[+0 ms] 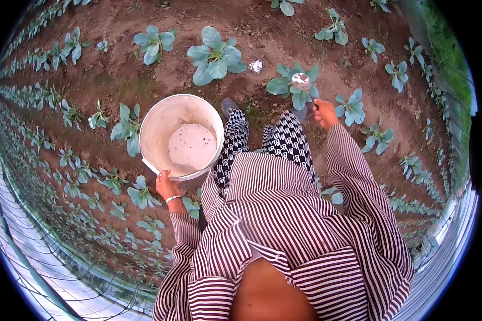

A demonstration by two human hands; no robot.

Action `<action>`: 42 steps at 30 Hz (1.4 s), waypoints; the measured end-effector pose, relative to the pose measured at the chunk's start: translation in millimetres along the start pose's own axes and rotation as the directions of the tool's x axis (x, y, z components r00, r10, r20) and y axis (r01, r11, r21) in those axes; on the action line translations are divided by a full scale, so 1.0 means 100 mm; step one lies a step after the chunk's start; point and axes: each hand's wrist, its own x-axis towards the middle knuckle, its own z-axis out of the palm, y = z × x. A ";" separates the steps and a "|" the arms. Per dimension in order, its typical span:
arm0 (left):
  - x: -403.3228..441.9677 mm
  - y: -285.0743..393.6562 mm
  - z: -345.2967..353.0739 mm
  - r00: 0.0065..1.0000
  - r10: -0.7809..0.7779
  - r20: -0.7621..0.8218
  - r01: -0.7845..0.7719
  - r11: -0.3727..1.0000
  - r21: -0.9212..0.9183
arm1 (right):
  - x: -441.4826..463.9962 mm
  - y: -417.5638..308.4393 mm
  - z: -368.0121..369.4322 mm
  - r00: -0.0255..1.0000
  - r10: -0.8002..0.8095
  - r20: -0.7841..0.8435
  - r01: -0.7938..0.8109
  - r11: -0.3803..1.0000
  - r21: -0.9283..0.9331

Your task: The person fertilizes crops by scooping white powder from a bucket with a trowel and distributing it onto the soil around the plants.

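A white bucket [150, 125] with whitish granular material [191, 145] at its bottom is tilted at my left side. My left hand [167, 185] grips its near rim, the fingers closed. In my right hand [325, 113] is the handle of a spoon [301, 81], held out ahead of me. Its bowl carries some white material and appears over a leafy green plant [280, 85]. A small white heap [256, 66] lies on the soil between that plant and a larger leafy plant [217, 56].
Rows of similar plants grow in brown soil [160, 83] on both sides. My feet and patterned trousers [290, 140] are between the bucket and the right-hand plants. Green grass [450, 53] borders the right edge, and curved netting or sheeting shows at the lower left.
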 end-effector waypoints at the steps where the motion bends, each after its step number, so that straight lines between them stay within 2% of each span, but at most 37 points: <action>1: 0.05 0.02 -0.03 1.000 -0.001 0.019 0.000 1.000 0.008 | -0.04 0.00 -0.03 0.999 -0.028 0.033 0.025 0.997 0.068; 4: 0.08 0.11 0.00 0.998 0.055 0.035 -0.055 0.998 0.010 | -0.15 -0.05 -0.04 1.000 0.005 -0.026 -0.002 0.994 0.105; 9: 0.14 0.31 0.20 0.976 0.210 0.063 -0.214 0.974 0.068 | -0.20 0.08 -0.10 0.993 0.113 0.027 -0.116 0.982 0.152; 12: 0.06 0.38 0.23 0.956 0.274 0.108 -0.283 0.956 0.081 | 0.04 0.35 -0.22 0.960 0.250 0.128 -0.277 0.923 0.268; 13: 0.06 0.39 0.25 0.950 0.295 0.108 -0.304 0.948 0.090 | 0.03 0.39 -0.17 0.956 0.285 0.071 -0.293 0.913 0.284; 14: 0.07 0.42 0.27 0.941 0.321 0.107 -0.331 0.939 0.095 | 0.01 0.40 -0.13 0.955 0.285 0.086 -0.298 0.910 0.289; 23: -0.13 0.67 0.48 0.951 0.272 0.148 -0.292 0.947 0.136 | 0.05 0.08 0.04 0.897 0.336 0.286 -0.431 0.805 0.408; 26: -0.11 0.75 0.72 0.970 0.196 0.147 -0.220 0.960 0.172 | 0.15 -0.16 -0.01 0.914 0.315 0.256 -0.402 0.792 0.460; 28: -0.07 0.88 0.98 0.985 0.111 0.135 -0.137 0.971 0.196 | 0.15 -0.37 -0.08 0.927 0.254 0.275 -0.356 0.824 0.441; 32: -0.22 1.27 1.49 0.989 0.132 0.067 -0.142 0.976 0.166 | 0.06 -0.83 -0.27 0.928 0.146 0.343 -0.282 0.877 0.389; 33: -0.26 1.40 1.54 0.989 0.105 0.100 -0.119 0.982 0.146 | 0.03 -1.01 -0.28 0.918 0.122 0.377 -0.269 0.890 0.367; 35: -0.34 1.65 1.63 0.981 0.139 0.135 -0.161 0.972 0.169 | -0.09 -1.42 -0.17 0.883 0.107 0.457 -0.261 0.921 0.289; 38: -0.41 1.90 1.71 0.955 0.216 0.202 -0.248 0.957 0.149 | -0.28 -2.03 0.25 0.834 0.094 0.544 -0.124 0.992 0.019; 39: -0.47 1.99 1.77 0.942 0.253 0.219 -0.285 0.950 0.129 | -0.32 -2.17 0.42 0.773 0.119 0.623 -0.134 0.991 -0.023; 42: -0.42 2.12 1.94 0.894 0.354 0.273 -0.385 0.920 0.066 | -0.54 -2.40 1.09 0.711 0.134 0.690 -0.026 0.986 -0.165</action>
